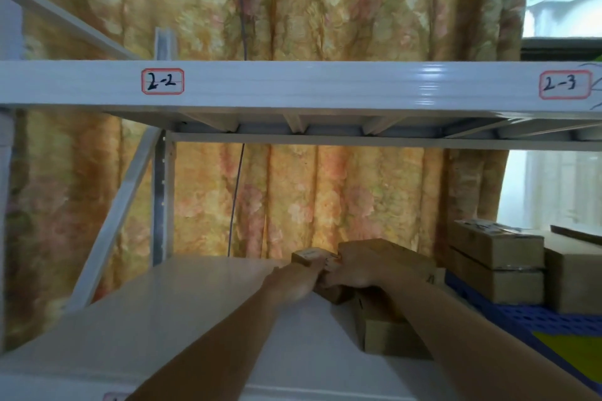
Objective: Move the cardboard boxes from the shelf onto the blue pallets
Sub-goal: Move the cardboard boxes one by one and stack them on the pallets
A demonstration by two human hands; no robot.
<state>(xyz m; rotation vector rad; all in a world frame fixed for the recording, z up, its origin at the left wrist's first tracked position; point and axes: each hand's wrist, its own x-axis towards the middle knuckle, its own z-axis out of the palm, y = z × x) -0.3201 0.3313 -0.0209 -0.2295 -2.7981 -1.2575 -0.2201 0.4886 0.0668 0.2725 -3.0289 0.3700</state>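
Both my arms reach over the white shelf board point(182, 299). My left hand point(294, 283) and my right hand point(353, 278) meet around a small labelled cardboard box point(308, 255) and grip it from either side; the fingertips are blurred. Right behind my right hand lies a larger flat cardboard box point(387, 255). Another cardboard box point(387, 335) sits nearer on the shelf, partly under my right forearm. The blue pallet point(521, 316) is to the right, beyond the shelf's end.
Two stacked cardboard boxes point(498, 267) and a bigger one point(575, 283) stand on the pallet. A yellow patch point(576, 358) shows near the pallet's front. The upper shelf beam point(309, 81), labelled 2-2 and 2-3, hangs overhead. A flowered curtain point(325, 198) is behind the rack.
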